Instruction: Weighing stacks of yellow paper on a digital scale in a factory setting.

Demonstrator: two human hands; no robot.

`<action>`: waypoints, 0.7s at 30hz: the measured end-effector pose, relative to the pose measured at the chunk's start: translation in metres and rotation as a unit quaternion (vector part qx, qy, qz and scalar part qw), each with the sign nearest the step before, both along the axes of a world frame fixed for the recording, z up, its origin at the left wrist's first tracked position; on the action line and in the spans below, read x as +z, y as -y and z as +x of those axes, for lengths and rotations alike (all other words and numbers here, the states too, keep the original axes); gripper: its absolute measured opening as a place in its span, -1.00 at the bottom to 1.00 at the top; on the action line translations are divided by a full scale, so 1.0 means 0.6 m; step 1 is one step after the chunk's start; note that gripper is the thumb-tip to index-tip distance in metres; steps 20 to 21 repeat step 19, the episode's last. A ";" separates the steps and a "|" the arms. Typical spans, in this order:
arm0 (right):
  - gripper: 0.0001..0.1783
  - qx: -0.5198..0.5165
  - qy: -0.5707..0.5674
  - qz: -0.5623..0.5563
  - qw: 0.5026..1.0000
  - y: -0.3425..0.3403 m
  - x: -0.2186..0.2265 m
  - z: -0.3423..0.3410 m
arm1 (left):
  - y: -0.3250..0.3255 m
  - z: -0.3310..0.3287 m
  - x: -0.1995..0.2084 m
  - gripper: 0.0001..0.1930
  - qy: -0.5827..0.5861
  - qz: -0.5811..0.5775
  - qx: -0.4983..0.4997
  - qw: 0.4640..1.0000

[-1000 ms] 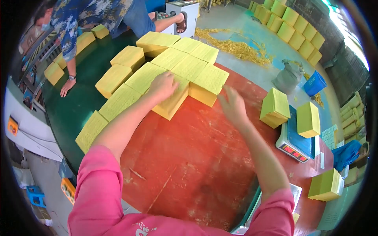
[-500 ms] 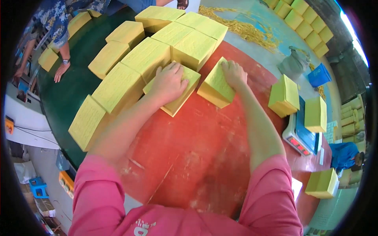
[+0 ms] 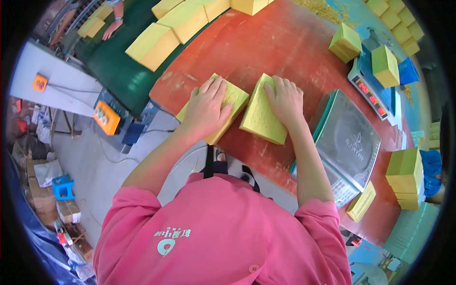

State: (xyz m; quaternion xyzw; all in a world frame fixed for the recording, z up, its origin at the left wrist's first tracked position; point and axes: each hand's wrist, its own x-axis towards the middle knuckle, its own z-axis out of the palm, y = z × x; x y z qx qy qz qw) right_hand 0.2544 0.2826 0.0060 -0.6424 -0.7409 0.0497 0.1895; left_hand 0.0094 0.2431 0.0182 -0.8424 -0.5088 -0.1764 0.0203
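At the near edge of the red table [image 3: 242, 42], my two hands each grip a yellow block. My left hand [image 3: 205, 105] lies over the top of the left yellow block [image 3: 234, 98], with its thumb spread toward the middle. My right hand [image 3: 287, 99] is wrapped over the upper right edge of the other yellow block [image 3: 259, 113], which is tilted so that its patterned face shows. A narrow gap separates the two blocks. Their undersides are hidden.
Yellow blocks [image 3: 154, 43] line the green surface [image 3: 111, 64] at the far left, near a co-worker's hand [image 3: 113, 29]. On the right are a covered scale [image 3: 349, 137], a second scale [image 3: 368, 95] with blocks, and a blue bin [image 3: 408, 71]. An orange switch box [image 3: 106, 117] hangs left.
Both hands have drawn their yellow blocks away from the row, toward my body and the near table edge. My view has tilted down, showing my shirt and the floor.
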 end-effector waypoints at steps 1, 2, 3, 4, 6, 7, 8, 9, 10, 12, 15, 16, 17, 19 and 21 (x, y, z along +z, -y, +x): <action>-0.48 0.000 -0.009 -0.006 1.000 0.026 -0.001 0.002 | 0.034 0.000 -0.001 -0.39 -0.009 -0.006 0.000 1.000; -0.50 0.012 -0.008 0.014 1.000 0.044 -0.001 0.007 | 0.063 0.002 -0.002 -0.40 -0.010 0.012 0.010 1.000; -0.52 0.023 -0.006 0.034 0.999 0.059 0.000 0.010 | 0.087 0.003 -0.002 -0.41 -0.011 0.030 0.019 0.999; -0.52 0.020 -0.010 0.028 0.999 0.075 0.003 0.015 | 0.108 0.006 -0.001 -0.41 -0.015 0.024 0.016 0.999; -0.59 0.030 -0.021 0.241 0.970 0.103 0.012 0.019 | 0.137 0.010 0.002 -0.41 -0.015 0.023 0.046 0.999; -0.59 0.034 -0.027 0.239 0.970 0.124 0.031 0.006 | 0.144 0.008 0.000 -0.41 -0.020 0.021 0.050 0.998; -0.62 0.068 -0.097 0.242 0.963 0.165 0.058 -0.015 | 0.156 0.001 -0.003 -0.40 -0.017 0.016 0.066 0.998; -0.64 0.096 -0.163 0.243 0.951 0.217 0.072 -0.028 | 0.168 -0.003 -0.005 -0.40 -0.010 0.011 0.075 0.997; -0.69 0.160 -0.222 0.174 0.946 0.269 0.064 -0.037 | 0.173 -0.007 -0.005 -0.40 -0.013 0.007 0.076 0.997; -0.77 0.202 -0.344 0.024 0.917 0.364 0.017 -0.067 | 0.166 -0.008 -0.008 -0.41 0.016 0.003 0.074 0.997; -0.67 -0.006 -0.564 -0.327 0.759 0.441 -0.153 -0.112 | 0.167 0.003 -0.003 -0.41 0.029 0.016 0.059 0.998; -0.67 -0.010 -0.566 -0.321 0.759 0.433 -0.186 -0.122 | 0.165 0.001 -0.005 -0.41 0.030 0.018 0.053 0.998; -0.55 -0.031 -0.700 -0.368 0.611 0.418 -0.210 -0.132 | 0.169 -0.007 -0.009 -0.41 0.028 0.025 0.050 0.998; -0.27 0.020 -0.837 -0.389 0.385 0.381 -0.233 -0.156 | 0.175 -0.019 -0.023 -0.37 0.054 0.029 0.051 0.997; -0.27 0.020 -0.837 -0.389 0.385 0.381 -0.233 -0.156 | 0.175 -0.019 -0.023 -0.37 0.054 0.029 0.051 0.997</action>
